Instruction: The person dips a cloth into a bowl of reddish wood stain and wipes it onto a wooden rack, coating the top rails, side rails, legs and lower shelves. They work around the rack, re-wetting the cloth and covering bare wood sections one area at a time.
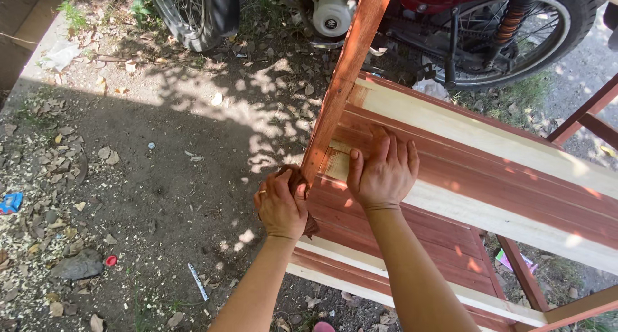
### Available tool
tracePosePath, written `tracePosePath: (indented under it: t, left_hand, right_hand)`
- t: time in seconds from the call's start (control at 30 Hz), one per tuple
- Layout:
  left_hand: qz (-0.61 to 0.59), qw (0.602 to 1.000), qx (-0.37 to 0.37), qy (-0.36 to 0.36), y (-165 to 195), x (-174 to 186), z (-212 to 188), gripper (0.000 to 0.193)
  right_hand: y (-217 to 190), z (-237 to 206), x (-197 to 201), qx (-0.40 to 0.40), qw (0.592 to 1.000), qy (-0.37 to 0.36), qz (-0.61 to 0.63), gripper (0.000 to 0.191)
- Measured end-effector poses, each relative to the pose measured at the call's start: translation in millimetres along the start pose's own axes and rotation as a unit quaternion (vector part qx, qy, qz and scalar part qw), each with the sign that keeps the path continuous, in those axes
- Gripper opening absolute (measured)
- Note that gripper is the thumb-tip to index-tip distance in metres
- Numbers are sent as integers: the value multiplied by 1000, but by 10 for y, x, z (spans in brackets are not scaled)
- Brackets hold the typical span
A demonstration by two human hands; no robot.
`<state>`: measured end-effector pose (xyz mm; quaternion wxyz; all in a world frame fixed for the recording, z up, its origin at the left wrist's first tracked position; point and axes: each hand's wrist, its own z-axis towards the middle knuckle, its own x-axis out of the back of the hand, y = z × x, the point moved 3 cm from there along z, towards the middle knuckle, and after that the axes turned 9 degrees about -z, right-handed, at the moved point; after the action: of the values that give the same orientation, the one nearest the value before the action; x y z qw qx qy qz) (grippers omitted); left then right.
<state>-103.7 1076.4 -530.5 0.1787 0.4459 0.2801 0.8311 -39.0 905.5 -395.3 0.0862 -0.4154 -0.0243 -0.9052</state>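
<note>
- The wooden frame (463,177) stood on the dirt ground (161,197), taking up the right half of the view, its reddish and pale boards running from the middle out to the right edge
- The left hand (281,206) was closed around a small brown rag (300,177), pressing it against the foot of the slanting reddish post (347,68), where the post met the boards
- The right hand (383,171) lay flat, fingers spread and holding nothing, on the pale board (476,135) just right of the post, as if steadying the piece
- To my eye the frame was stiff and fairly heavy, not something to lift by one slat; a grip low on the post or along a thick rail would likely bear it best
- The rag looked soft and limp, easily bunched in the palm, and the finished wood seemed smooth, perhaps slick where it shone in the sun
- Most of the rag was hidden under the fingers, so I could not tell its size or whether it was wet
- The top of the post ran out of the view, and so did the frame's right end and near legs
- On the far side a motorcycle (450,29) showed only its wheels and engine; a blue scrap (9,202), a red cap (111,261) and a pen-like stick (198,282) lay among the wood chips on the left
</note>
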Motion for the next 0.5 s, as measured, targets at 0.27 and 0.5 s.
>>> tracePosePath:
  t: [0.27,0.5]
  left_hand:
    - [-59,995,-13,83,497,10,488,37]
    - [-41,988,-100,113,307,-56,332,45]
  right_hand:
    - [0,-16,14,4,1000,7,6,50]
    - [33,-48,69,27,995,55,76,40]
